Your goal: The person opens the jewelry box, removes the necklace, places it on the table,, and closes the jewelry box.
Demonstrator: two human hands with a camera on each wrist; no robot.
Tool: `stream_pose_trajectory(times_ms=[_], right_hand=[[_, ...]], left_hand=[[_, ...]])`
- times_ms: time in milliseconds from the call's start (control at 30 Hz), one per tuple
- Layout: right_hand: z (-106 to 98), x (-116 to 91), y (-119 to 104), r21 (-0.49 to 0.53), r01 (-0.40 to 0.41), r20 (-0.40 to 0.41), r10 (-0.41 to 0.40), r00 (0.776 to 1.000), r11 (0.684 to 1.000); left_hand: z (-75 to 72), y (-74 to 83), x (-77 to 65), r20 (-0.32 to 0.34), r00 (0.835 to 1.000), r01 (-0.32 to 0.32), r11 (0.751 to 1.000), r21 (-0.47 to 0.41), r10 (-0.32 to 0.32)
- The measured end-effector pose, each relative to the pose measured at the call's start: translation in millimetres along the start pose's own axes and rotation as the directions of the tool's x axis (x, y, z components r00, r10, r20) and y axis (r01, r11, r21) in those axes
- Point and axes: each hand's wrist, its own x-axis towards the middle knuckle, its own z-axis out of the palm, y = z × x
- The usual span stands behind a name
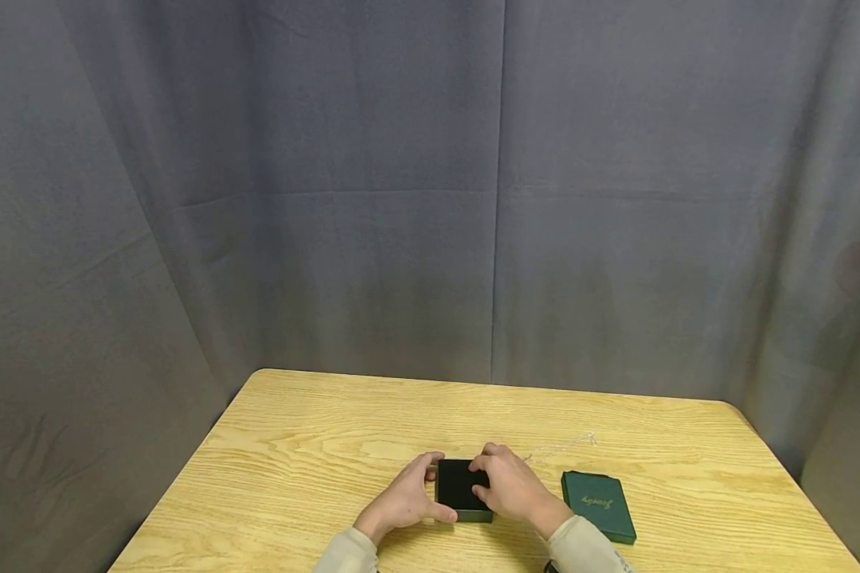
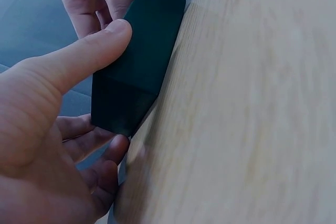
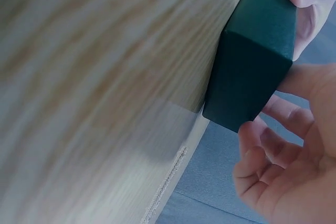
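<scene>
A small dark green jewelry box base (image 1: 474,516) stands on the table, its open top showing a black insert (image 1: 459,484). My left hand (image 1: 410,493) grips the box from the left, thumb on the near wall (image 2: 139,40) and fingers by the far corner. From the right, my right hand (image 1: 510,484) reaches over the box with bent fingers, thumb and fingertips at the insert's right part. In the right wrist view, the box (image 3: 249,72) hides the tip of that thumb (image 3: 304,80); whether it pinches the insert does not show.
The green lid (image 1: 599,506), marked with gold lettering, lies right of the box. A thin silvery chain necklace (image 1: 560,447) stretches across the wooden table (image 1: 315,446) behind the right hand. Grey curtains (image 1: 373,239) hang behind and at both sides.
</scene>
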Motion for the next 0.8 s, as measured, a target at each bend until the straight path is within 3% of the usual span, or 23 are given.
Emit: stream_pose_trajectory(times_ms=[567, 800], right_hand=[[0.6, 0.6, 1.3, -0.044, 0.038, 0.017, -0.037, 0.999, 0.998], [0.8, 1.8, 2.4, -0.055, 0.097, 0.015, -0.096, 0.995, 0.994]], left_hand=[[0.2, -1.1, 1.4, 0.001, 1.0, 0.007, 1.0, 0.003, -0.007], [0.4, -0.6, 0.8, 0.0, 1.0, 0.007, 1.0, 0.008, -0.007]])
